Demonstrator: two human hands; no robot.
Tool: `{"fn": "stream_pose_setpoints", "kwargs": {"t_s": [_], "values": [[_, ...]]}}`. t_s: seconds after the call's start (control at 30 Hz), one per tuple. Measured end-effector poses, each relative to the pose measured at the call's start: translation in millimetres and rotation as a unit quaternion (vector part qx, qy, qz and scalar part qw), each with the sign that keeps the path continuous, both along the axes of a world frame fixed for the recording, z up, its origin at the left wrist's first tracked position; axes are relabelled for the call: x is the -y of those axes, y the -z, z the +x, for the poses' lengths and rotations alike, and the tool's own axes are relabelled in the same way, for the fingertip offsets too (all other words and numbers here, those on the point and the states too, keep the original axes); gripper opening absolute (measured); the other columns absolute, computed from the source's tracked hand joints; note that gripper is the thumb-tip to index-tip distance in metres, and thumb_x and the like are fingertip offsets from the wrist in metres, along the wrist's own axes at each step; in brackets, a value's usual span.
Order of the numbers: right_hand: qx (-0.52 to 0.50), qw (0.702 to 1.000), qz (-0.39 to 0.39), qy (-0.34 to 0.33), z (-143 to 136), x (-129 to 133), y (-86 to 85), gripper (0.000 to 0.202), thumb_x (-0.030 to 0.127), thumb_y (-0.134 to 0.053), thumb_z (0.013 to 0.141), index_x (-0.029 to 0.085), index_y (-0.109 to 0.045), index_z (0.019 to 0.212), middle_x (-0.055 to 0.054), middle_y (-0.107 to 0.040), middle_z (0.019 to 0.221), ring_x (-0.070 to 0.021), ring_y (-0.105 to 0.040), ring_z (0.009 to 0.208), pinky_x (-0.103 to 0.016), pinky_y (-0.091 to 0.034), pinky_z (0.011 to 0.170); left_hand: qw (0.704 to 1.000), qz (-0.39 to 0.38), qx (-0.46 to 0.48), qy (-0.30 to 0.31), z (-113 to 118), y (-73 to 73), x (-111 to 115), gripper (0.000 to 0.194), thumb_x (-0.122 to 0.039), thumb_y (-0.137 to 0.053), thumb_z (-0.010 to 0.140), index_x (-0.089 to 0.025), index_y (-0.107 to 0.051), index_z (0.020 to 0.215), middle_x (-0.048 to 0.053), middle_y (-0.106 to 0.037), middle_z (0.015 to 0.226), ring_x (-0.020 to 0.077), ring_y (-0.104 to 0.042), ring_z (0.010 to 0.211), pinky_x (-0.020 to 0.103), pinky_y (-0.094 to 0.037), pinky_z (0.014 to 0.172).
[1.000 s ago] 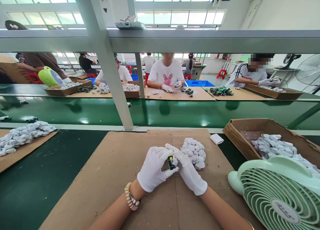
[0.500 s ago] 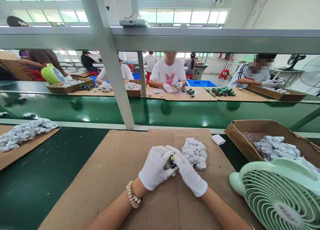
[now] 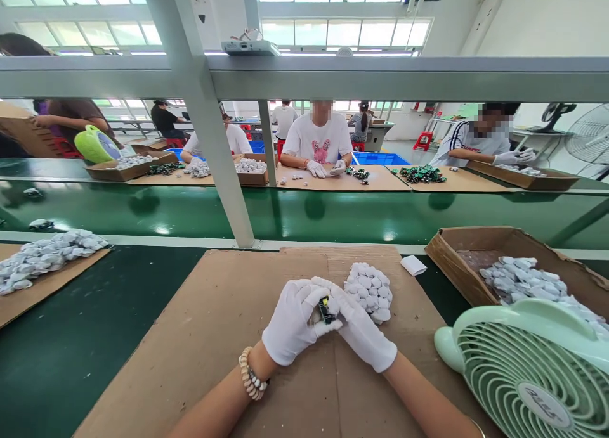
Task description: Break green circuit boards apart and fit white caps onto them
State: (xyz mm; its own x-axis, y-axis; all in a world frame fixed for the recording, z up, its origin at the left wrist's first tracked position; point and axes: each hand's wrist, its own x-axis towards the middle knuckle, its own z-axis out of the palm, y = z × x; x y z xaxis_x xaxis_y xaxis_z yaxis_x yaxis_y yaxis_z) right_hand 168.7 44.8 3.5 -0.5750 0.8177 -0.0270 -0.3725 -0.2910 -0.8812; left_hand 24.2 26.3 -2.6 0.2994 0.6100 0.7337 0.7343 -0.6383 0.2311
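Note:
Between my gloved hands is a small circuit board [image 3: 326, 311] with dark parts and a yellow component on it. My left hand [image 3: 291, 324] has its thumb below and its fingers above the board, closed around it. From the other side my right hand [image 3: 359, 324] presses its fingers against the same board; some of its fingertips are hidden. Both hands wear white gloves and are raised over a brown cardboard sheet [image 3: 238, 311]. Just behind my right hand lies a pile of white wrapped pieces [image 3: 368, 289].
A pale green fan [image 3: 523, 368] stands at the right front, beside a cardboard box [image 3: 457, 260] of white pieces. A folded white piece [image 3: 413, 265] lies near the sheet's corner. Across the green conveyor belt [image 3: 285, 210], several people work. A metal post [image 3: 214, 140] rises ahead.
My right fingers have shifted on the circuit board, and more of the board shows between my hands. The camera view has moved slightly.

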Motion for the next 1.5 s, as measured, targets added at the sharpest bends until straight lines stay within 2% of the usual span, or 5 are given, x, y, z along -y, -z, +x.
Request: {"fn": "stream_pose_setpoints", "kwargs": {"t_s": [0.33, 0.67, 0.97, 1.07, 1.5], "values": [[0.194, 0.951, 0.233, 0.063, 4, -5, 17.1, 0.053, 0.057, -0.037, 0.085, 0.024, -0.054, 0.122, -0.007, -0.054, 0.127, -0.0214, -0.044, 0.121, -0.04, -0.025, 0.109, 0.999, 0.004, -0.051, 0.007, 1, 3.4, -4, 0.039, -0.054, -0.058, 0.075, -0.018, -0.053, 0.091, 0.006, -0.063, 0.079, 0.0189, -0.056, 0.07, 0.033, -0.042, 0.064], [0.094, 0.99, 0.101, -0.002, 6, -5, -4.0, 0.054, 0.057, -0.033, 0.087, 0.025, -0.054, 0.124, -0.005, -0.054, 0.129, -0.0221, -0.041, 0.125, -0.042, -0.025, 0.109, 1.0, -0.003, -0.018, 0.008, 0, 1.9, -5, 0.036, -0.049, -0.06, 0.076, -0.02, -0.052, 0.096, 0.005, -0.064, 0.083, 0.019, -0.057, 0.077, 0.033, -0.043, 0.073], [0.202, 0.949, 0.239, 0.027, 8, -3, 2.3, 0.049, 0.047, -0.042, 0.088, 0.025, -0.045, 0.131, -0.005, -0.052, 0.131, -0.0227, -0.042, 0.124, -0.041, -0.026, 0.109, 1.0, 0.009, -0.023, 0.001, 3, 3.0, -4, 0.04, -0.052, -0.059, 0.075, -0.018, -0.053, 0.095, 0.004, -0.064, 0.079, 0.0173, -0.055, 0.07, 0.031, -0.042, 0.067], [0.2, 0.957, 0.211, 0.018, 7, -2, 5.4, 0.051, 0.05, -0.04, 0.087, 0.027, -0.043, 0.133, -0.005, -0.056, 0.126, -0.0244, -0.05, 0.116, -0.043, -0.036, 0.103, 1.0, 0.014, -0.021, -0.009, 3, 4.6, -3, 0.039, -0.05, -0.06, 0.075, -0.018, -0.052, 0.097, 0.005, -0.064, 0.08, 0.0178, -0.055, 0.071, 0.032, -0.043, 0.068], [-0.001, 0.998, 0.04, -0.045, 4, -5, 0.7, 0.046, 0.048, -0.045, 0.087, 0.024, -0.052, 0.125, -0.005, -0.05, 0.133, -0.0201, -0.043, 0.123, -0.037, -0.032, 0.105, 0.997, 0.066, -0.005, -0.044, 5, 2.3, 3, 0.034, -0.034, -0.065, 0.075, -0.02, -0.05, 0.102, 0.006, -0.064, 0.084, 0.0212, -0.058, 0.083, 0.035, -0.044, 0.076]]}}
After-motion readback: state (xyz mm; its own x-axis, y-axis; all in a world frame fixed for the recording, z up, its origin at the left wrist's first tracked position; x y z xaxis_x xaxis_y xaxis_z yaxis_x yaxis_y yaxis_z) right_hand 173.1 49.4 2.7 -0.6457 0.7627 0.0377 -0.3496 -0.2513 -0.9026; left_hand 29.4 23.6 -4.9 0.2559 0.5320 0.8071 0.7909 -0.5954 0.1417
